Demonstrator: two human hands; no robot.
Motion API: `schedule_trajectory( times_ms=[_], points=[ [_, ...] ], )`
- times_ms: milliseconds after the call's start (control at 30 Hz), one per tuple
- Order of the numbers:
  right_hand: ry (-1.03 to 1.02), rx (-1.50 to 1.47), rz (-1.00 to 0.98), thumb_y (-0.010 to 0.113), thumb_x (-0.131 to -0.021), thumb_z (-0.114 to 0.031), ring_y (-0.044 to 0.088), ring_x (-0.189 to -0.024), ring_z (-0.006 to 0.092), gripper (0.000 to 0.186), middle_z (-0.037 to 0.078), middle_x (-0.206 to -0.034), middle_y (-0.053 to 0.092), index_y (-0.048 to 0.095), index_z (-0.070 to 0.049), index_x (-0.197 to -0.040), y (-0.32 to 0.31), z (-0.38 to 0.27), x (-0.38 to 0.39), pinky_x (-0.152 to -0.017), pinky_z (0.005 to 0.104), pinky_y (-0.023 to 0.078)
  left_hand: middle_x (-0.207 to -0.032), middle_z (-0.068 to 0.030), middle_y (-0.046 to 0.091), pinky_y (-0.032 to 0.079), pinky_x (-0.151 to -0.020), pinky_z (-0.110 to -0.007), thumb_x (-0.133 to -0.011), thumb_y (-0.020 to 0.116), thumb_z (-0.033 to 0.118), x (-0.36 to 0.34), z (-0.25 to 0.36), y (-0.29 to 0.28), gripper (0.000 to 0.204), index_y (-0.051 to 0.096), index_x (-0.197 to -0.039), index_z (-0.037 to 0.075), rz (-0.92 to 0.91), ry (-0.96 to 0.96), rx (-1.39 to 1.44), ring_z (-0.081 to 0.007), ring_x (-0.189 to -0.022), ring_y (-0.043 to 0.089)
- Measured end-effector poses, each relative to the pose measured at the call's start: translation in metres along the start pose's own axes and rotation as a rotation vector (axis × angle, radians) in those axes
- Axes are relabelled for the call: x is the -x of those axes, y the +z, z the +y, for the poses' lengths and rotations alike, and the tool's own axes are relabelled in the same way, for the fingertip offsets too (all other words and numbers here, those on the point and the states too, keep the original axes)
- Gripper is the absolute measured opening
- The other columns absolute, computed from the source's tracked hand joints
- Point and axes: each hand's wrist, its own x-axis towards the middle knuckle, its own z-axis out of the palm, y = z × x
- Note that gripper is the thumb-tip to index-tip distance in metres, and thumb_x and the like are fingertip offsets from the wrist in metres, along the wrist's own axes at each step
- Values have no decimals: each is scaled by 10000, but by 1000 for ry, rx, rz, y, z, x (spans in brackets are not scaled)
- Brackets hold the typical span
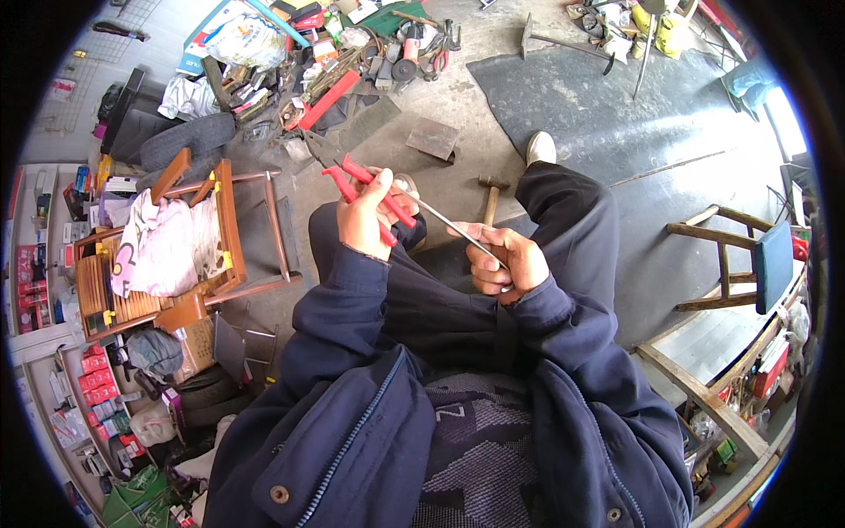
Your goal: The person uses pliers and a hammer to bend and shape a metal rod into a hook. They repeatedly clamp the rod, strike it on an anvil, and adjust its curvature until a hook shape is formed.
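Observation:
My left hand (pixel 365 220) is closed round a pair of pliers with red handles (pixel 337 181), its dark, thin jaws pointing away to the far left. In my right hand (pixel 510 260) is a thin metal rod (pixel 444 220), gripped near its lower end. The rod slants up to the left, and its far end reaches a small round part (pixel 405 183) beside my left fingers. Whether that part belongs to the rod I cannot tell. Both hands are above my lap. Just beyond my right hand, a hammer (pixel 492 195) stands out against the floor between my legs.
A wooden chair (pixel 233 220) with a pink cloth is at left, near shelves of boxes. Tools lie heaped at the far left, around a red bar (pixel 330 99). A metal block (pixel 432 139) sits ahead. At right are a blue-seated stool (pixel 773 267) and a wooden-framed bench (pixel 704 400).

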Motion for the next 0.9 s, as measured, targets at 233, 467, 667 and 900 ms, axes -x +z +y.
schedule_trajectory(
  times_ms=[233, 467, 667, 900],
  points=[
    [11, 91, 77, 424, -1036, -290, 214, -423, 66, 403, -50, -568, 321, 599, -25, -1284, 0, 2, -1, -401, 243, 199, -923, -115, 683, 599, -686, -435, -980, 661, 173, 2, -3, 2, 169, 581, -1101, 87, 16, -4, 22, -292, -810, 717],
    [-103, 375, 186, 463, -1040, -200, 241, -431, 62, 326, -55, -554, 330, 630, 19, -1215, -2, 4, 2, -426, 247, 218, -925, -107, 681, 602, -623, -397, -982, 655, 156, 6, -5, 2, 141, 577, -1064, 71, 31, -54, 20, -276, -789, 731],
    [-209, 431, 284, 488, -1029, -152, 301, -494, 60, 294, -29, -650, 435, 637, 13, -1221, -15, 4, -2, -478, 241, 280, -932, -129, 683, 602, -620, -426, -986, 647, 160, 2, -11, -11, 152, 573, -1086, 73, 126, -53, 57, -296, -801, 728],
    [-482, 553, 153, 657, -957, -29, 617, -781, 111, 350, 56, -985, 687, 619, -17, -1305, -26, 11, 3, -687, 247, 509, -973, -82, 692, 598, -709, -436, -993, 657, 226, -9, -13, -36, 170, 613, -1091, 93, 256, -63, 73, -262, -884, 715]
  ],
)
